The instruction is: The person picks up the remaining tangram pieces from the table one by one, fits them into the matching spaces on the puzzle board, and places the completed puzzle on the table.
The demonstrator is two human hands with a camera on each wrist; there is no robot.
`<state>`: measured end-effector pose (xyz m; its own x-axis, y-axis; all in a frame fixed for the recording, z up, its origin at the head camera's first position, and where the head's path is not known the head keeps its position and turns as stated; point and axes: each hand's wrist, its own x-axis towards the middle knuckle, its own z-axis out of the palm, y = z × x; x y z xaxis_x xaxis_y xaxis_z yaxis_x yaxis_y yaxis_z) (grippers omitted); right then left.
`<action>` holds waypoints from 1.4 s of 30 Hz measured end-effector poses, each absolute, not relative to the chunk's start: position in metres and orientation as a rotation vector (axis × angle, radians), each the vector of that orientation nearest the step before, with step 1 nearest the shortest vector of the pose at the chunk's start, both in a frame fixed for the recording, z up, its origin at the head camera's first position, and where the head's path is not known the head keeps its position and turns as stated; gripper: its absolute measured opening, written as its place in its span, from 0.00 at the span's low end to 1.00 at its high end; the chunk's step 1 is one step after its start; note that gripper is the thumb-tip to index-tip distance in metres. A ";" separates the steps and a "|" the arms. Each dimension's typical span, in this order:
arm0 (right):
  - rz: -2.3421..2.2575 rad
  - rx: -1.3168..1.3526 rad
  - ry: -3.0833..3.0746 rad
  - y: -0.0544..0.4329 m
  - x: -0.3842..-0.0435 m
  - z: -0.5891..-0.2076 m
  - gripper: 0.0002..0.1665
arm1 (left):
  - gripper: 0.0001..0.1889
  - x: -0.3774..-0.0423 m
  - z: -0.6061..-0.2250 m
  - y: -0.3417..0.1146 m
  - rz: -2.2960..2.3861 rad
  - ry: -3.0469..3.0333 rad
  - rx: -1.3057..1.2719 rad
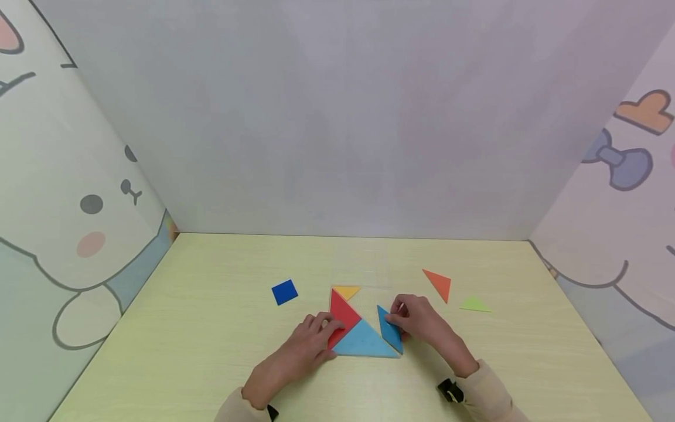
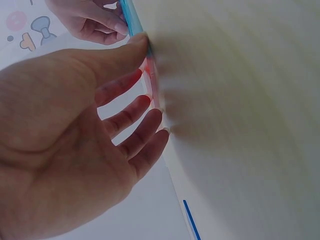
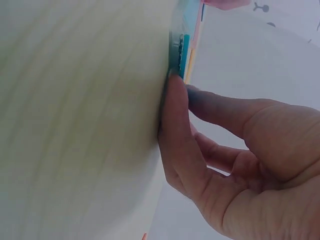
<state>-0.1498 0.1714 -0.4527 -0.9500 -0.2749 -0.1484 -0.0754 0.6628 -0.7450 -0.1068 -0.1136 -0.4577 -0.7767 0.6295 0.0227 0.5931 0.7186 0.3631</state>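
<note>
My left hand rests its fingertips on a red triangle tangram piece, its thumb touching the near-left corner of a large light blue triangle. Those two pieces lie flat, side against side. A small yellow triangle sits at the red one's far tip. Between thumb and fingers, my right hand pinches a blue parallelogram, just right of the light blue triangle. In the right wrist view, the parallelogram's teal edge shows beyond the fingertips, slightly raised; the fingers hide part of it.
A dark blue square lies on the wooden table to the left. Over on the right are an orange triangle and a light green triangle. A grey back wall and cartoon-printed side panels enclose the table.
</note>
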 end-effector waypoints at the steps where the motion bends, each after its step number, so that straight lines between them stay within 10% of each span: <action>1: -1.156 -0.286 2.631 0.172 -0.149 -0.452 0.09 | 0.28 -0.107 -0.458 -0.114 0.545 2.812 1.003; 42: -1.023 -0.790 2.693 0.190 -0.153 -0.455 0.23 | 0.29 -0.110 -0.456 -0.115 0.521 2.762 0.947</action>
<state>-0.1534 0.1904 -0.4549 -0.8491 -0.5267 0.0415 -0.4213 0.6277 -0.6546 -0.1104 -0.1152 -0.4564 -0.7820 0.6211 -0.0518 0.5596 0.7363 0.3804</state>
